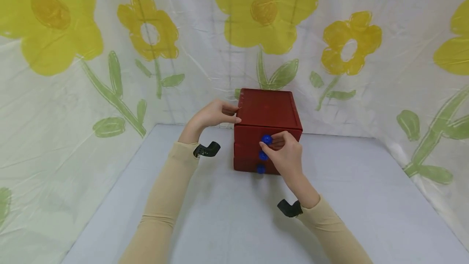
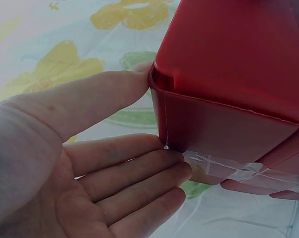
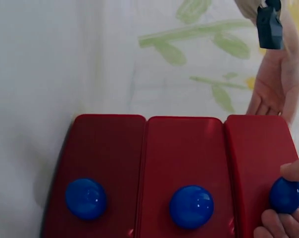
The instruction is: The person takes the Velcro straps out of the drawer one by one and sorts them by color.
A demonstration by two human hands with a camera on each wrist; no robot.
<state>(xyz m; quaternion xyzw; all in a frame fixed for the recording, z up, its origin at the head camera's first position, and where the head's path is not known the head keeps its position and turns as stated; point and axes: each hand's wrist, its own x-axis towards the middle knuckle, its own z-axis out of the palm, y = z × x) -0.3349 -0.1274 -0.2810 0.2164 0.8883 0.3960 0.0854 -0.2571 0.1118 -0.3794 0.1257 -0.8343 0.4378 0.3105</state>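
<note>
A red cabinet (image 1: 269, 109) of three stacked drawers stands on the table, each front carrying a round blue knob. Thumb and fingers of my right hand (image 1: 287, 154) pinch the top knob (image 3: 287, 196). The middle knob (image 3: 191, 207) and bottom knob (image 3: 85, 199) are free in the right wrist view. My left hand (image 1: 216, 114) is at the cabinet's upper left side. Its thumb touches the corner edge, and its nearly straight fingers (image 2: 134, 173) reach to the side wall in the left wrist view. A narrow gap shows there between the top drawer front (image 2: 233, 54) and the casing.
A pale table surface (image 1: 220, 223) surrounds the cabinet. Close behind it hangs a white curtain (image 1: 201, 31) with yellow flowers, which also runs along both sides. Clear tape (image 2: 248, 171) is stuck on the cabinet's side. Dark wrist mounts (image 1: 289, 208) sit at both cuffs.
</note>
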